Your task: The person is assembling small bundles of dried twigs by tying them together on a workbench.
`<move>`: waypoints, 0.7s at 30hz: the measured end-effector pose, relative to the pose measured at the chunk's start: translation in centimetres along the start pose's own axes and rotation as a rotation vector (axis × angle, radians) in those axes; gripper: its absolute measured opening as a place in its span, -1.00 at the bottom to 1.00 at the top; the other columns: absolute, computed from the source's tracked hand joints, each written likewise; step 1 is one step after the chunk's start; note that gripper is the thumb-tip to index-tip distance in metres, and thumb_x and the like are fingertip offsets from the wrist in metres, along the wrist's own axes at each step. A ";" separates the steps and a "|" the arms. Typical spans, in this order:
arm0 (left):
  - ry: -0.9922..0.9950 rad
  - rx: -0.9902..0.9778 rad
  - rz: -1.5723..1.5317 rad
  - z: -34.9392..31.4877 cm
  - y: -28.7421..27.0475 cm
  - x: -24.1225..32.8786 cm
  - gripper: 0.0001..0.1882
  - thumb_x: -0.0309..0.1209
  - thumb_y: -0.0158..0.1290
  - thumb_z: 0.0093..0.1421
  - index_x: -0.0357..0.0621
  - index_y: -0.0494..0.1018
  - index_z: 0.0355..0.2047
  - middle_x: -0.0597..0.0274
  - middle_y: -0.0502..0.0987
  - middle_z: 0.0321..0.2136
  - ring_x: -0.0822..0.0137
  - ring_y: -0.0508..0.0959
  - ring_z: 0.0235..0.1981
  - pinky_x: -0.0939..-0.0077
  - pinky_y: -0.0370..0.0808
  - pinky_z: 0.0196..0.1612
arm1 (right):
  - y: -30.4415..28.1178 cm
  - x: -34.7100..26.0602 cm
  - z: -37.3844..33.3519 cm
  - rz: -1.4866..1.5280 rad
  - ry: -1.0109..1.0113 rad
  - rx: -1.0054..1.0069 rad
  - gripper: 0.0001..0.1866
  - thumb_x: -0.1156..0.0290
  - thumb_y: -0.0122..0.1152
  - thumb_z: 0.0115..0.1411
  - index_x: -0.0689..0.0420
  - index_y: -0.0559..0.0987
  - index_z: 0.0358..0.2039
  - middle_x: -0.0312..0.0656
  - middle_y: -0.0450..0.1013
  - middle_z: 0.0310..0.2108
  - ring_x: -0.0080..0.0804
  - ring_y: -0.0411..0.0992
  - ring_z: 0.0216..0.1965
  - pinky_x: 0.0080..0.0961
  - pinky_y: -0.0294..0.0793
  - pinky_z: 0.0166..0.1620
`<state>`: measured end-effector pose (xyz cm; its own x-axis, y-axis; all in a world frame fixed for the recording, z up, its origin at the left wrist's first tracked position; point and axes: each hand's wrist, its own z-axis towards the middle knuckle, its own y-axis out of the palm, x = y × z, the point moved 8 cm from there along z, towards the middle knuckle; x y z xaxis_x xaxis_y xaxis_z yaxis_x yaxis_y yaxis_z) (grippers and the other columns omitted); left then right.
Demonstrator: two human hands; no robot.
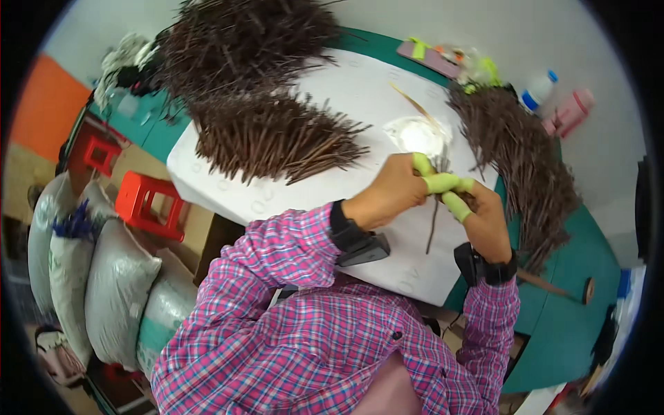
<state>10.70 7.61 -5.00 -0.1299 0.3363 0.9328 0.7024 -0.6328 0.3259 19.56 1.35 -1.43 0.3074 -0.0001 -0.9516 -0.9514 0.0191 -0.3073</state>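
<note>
Clamped on brown stick with left hand, apparently also right hand; press evenly through green finger cots; avoid bending.

Wall, pale: you are facing it. Table, green: it is standing before you; a white sheet is partly covering it. Panel, orange: it is rising at your left. Stools, red, two: they are standing leftward. Floor, tan: it is showing beside them.
</note>
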 end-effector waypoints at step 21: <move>-0.091 -0.021 0.008 1.7 0.4 -1.7 -0.81 -0.42 0.12 -0.02 -0.16 0.34 -0.65 0.35 0.37 -0.70 0.62 0.24 -0.72 0.77 0.12 -0.67 | -1.0 3.5 0.4 0.209 0.130 0.033 -0.81 0.61 0.00 0.06 0.35 0.43 -0.26 -0.22 0.44 -0.35 -0.56 0.39 -0.29 -0.68 0.33 -0.19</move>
<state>12.44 8.00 -6.70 -0.0594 0.3926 0.9178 0.6884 -0.6497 0.3225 21.60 1.71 -4.41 0.0974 -0.1216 -0.9878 -0.9923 0.0647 -0.1058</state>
